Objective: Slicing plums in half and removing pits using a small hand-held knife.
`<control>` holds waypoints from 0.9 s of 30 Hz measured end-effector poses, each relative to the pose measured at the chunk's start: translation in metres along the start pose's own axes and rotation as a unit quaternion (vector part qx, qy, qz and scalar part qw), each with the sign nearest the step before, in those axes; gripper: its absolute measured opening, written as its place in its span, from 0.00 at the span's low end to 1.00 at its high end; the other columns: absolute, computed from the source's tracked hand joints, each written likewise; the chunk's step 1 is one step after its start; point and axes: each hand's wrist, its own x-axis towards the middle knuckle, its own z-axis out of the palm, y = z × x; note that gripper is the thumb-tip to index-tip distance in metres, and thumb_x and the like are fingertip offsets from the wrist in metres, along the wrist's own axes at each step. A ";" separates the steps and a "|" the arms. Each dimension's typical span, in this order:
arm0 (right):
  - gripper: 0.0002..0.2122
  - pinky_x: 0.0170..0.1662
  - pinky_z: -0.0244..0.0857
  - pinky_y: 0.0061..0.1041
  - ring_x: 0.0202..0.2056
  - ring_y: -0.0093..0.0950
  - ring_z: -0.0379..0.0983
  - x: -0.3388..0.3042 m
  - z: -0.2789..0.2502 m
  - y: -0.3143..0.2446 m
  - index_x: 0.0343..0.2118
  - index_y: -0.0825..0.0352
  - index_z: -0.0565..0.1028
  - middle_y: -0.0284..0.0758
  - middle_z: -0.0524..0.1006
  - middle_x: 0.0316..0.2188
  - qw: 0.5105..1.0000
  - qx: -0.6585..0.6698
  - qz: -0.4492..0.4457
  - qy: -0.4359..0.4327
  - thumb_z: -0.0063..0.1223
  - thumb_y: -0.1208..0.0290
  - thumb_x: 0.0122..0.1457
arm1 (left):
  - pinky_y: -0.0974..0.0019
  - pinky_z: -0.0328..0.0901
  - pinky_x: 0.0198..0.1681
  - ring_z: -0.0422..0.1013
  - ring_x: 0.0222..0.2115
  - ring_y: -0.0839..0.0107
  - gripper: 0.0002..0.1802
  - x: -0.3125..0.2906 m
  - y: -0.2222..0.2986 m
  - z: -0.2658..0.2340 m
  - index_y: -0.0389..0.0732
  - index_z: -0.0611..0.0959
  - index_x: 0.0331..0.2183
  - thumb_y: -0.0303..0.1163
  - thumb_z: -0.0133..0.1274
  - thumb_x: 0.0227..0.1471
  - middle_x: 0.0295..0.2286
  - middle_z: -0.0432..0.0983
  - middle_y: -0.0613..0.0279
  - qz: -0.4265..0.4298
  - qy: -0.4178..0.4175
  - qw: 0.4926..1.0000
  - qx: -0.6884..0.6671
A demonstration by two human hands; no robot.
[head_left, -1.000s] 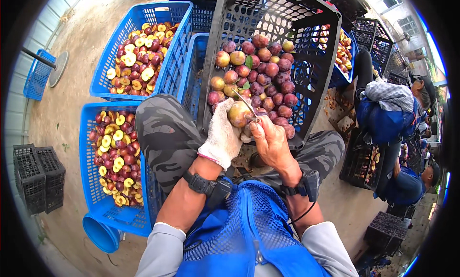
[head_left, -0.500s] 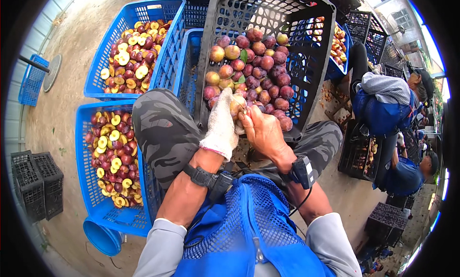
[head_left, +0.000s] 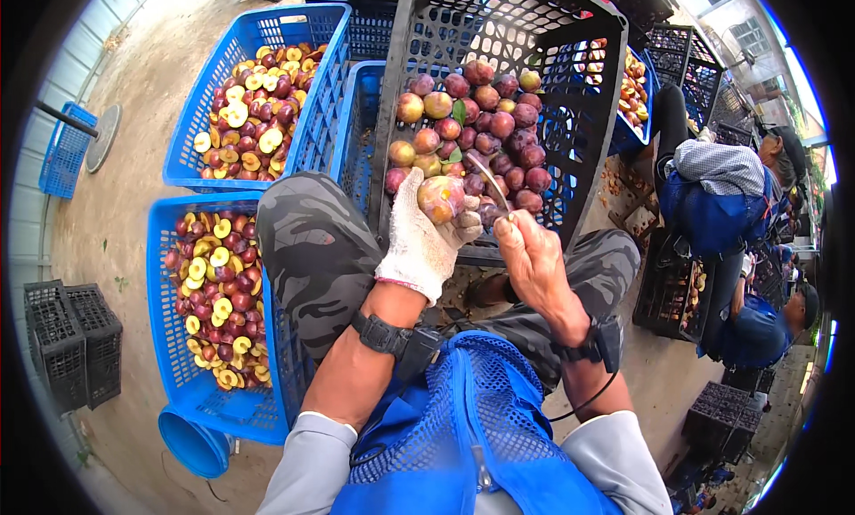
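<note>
My left hand (head_left: 422, 240), in a white knit glove, grips a yellow-red plum (head_left: 442, 197) just above my knees. My right hand (head_left: 532, 259), bare, holds a small knife (head_left: 488, 180) whose blade points up beside the plum. Right behind both hands stands a tilted black crate (head_left: 595, 88) filled with whole red and yellow plums (head_left: 481, 123). Both wrists carry black straps.
Two blue crates (head_left: 316, 88) (head_left: 169, 337) of halved plums sit at my left, and a blue tub (head_left: 191, 444) lies below them. Stacked black crates (head_left: 71, 337) stand far left. Other seated people (head_left: 712, 190) work at the right among more crates.
The plum has risen a little in my left hand, and the knife blade now stands beside it rather than against it. Crate and knees stay put.
</note>
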 end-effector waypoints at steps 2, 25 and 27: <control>0.10 0.24 0.59 0.37 0.20 0.45 0.67 -0.010 0.013 -0.009 0.33 0.69 0.69 0.43 0.68 0.19 0.997 0.069 0.019 -0.019 0.49 0.68 0.70 | 0.60 0.68 0.37 0.73 0.34 0.63 0.27 -0.002 -0.006 0.011 0.41 0.78 0.42 0.56 0.42 0.64 0.32 0.77 0.57 0.020 0.017 1.000 0.004; 0.12 0.25 0.66 0.46 0.24 0.51 0.75 -0.021 0.053 -0.013 0.31 0.66 0.69 0.48 0.76 0.21 0.993 -0.100 0.030 0.059 0.49 0.63 0.68 | 0.62 0.70 0.34 0.74 0.30 0.63 0.25 0.011 -0.021 0.001 0.41 0.78 0.37 0.55 0.45 0.64 0.29 0.76 0.59 0.095 0.094 0.988 0.072; 0.12 0.25 0.66 0.46 0.24 0.51 0.75 -0.017 0.048 -0.017 0.31 0.66 0.69 0.48 0.76 0.20 0.993 -0.101 0.032 0.059 0.49 0.63 0.68 | 0.62 0.70 0.34 0.74 0.29 0.64 0.24 0.013 -0.023 0.003 0.41 0.78 0.37 0.55 0.46 0.64 0.28 0.76 0.60 0.099 0.104 0.987 0.071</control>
